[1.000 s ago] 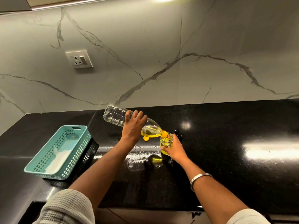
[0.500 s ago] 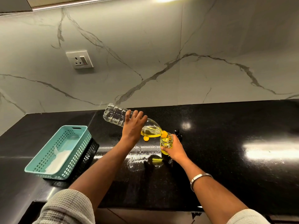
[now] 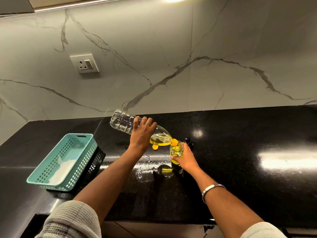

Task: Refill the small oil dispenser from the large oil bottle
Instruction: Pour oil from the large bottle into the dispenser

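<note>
left hand (image 3: 143, 133) tips bottle (image 3: 123, 121) over dispenser (image 3: 176, 150).

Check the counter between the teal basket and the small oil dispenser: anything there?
Head view: only the left forearm crosses above that stretch. The black counter under it shows just reflections between the basket and the dispenser.

No shift noted in the large oil bottle (image 3: 125, 121) or the small oil dispenser (image 3: 176, 149) across the last second. Left hand (image 3: 142, 133) and right hand (image 3: 186, 158) found gripping exactly as before.
</note>
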The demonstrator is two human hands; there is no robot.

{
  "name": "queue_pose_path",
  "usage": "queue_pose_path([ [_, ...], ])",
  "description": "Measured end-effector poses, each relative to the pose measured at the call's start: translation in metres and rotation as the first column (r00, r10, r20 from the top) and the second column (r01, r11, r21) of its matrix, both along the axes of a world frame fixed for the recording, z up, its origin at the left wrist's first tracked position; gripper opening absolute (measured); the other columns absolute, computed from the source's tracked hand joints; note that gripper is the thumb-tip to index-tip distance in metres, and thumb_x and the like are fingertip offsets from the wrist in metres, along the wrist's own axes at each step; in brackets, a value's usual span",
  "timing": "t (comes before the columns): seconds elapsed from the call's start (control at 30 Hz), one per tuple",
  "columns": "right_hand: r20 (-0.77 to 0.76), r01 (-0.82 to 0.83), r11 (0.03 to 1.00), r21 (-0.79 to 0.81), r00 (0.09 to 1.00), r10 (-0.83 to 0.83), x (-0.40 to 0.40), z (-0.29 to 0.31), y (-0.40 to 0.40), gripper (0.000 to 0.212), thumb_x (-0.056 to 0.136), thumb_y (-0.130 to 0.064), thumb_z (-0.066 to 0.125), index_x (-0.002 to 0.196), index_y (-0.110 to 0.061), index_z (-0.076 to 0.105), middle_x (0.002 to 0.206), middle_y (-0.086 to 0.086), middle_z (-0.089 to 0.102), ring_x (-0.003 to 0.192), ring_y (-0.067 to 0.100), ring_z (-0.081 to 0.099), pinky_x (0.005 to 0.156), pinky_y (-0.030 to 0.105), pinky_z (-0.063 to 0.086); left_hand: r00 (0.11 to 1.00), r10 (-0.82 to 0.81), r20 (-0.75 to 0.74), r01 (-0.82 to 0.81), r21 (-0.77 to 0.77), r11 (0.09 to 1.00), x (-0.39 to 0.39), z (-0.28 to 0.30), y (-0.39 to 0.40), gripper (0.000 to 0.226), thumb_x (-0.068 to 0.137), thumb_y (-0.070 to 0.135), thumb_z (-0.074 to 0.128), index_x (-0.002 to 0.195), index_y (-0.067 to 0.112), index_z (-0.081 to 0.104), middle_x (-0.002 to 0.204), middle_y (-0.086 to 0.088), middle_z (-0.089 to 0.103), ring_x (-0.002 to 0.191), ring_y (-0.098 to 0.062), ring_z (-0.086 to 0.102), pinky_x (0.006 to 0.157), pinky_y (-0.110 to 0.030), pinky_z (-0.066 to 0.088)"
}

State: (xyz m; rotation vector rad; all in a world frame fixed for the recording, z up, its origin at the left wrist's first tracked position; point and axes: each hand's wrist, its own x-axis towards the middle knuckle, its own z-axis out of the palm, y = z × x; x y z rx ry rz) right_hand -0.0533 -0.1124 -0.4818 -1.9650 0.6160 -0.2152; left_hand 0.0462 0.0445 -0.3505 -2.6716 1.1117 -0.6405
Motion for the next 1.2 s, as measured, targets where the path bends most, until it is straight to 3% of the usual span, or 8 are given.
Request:
queue_pose_path([
  [0.3, 0.0, 0.002, 1.0, -0.002, 1.0, -0.002, 0.0004, 0.0007, 0.0, 0.064, 0.073, -0.019, 0.082, 0.125, -0.02, 0.046, 0.126, 0.0, 0.053, 0.117, 0.019, 0.051, 0.102, 0.038, 0.043, 1.0, -0.008, 0.0, 0.008, -0.001, 1.0, 0.0003, 0.0005, -0.001, 0.041, 0.076, 0.009, 0.07, 0.114, 0.022, 0.061, 0.119, -0.004, 0.057, 0.12, -0.028, 0.051, 0.106, -0.042, 0.013],
  [0.47, 0.012, -0.003, 1.0, -0.006, 1.0, 0.003, -0.0005, 0.0023, 0.0005, 0.063, 0.073, -0.017, 0.082, 0.124, -0.019, 0.046, 0.125, 0.0, 0.053, 0.116, 0.019, 0.052, 0.102, 0.036, 0.043, 0.999, -0.011, 0.035, 0.011, -0.002, 1.0, 0.0042, -0.0029, -0.0022, 0.047, 0.062, 0.008, 0.08, 0.102, 0.024, 0.063, 0.106, -0.001, 0.06, 0.108, -0.026, 0.056, 0.103, -0.042, 0.02],
  [0.7, 0.0, -0.006, 1.0, -0.002, 1.0, 0.006, -0.0005, 0.0016, 0.0003, 0.065, 0.073, -0.019, 0.082, 0.126, -0.02, 0.045, 0.127, 0.0, 0.052, 0.119, 0.019, 0.05, 0.104, 0.039, 0.042, 0.999, -0.009, 0.036, 0.009, 0.006, 1.0, 0.005, -0.0041, -0.0014, 0.053, 0.057, 0.007, 0.082, 0.103, 0.025, 0.063, 0.108, -0.001, 0.06, 0.11, -0.026, 0.056, 0.103, -0.042, 0.02],
  [1.2, -0.004, -0.005, 1.0, -0.001, 1.0, 0.005, -0.0002, -0.0003, -0.0006, 0.066, 0.072, -0.02, 0.083, 0.126, -0.022, 0.045, 0.127, -0.001, 0.053, 0.119, 0.019, 0.05, 0.104, 0.04, 0.043, 0.999, -0.01, 0.035, 0.009, 0.02, 1.0, 0.0041, -0.003, -0.0039, 0.051, 0.059, 0.009, 0.082, 0.104, 0.025, 0.063, 0.109, -0.001, 0.06, 0.11, -0.025, 0.056, 0.104, -0.042, 0.018],
])
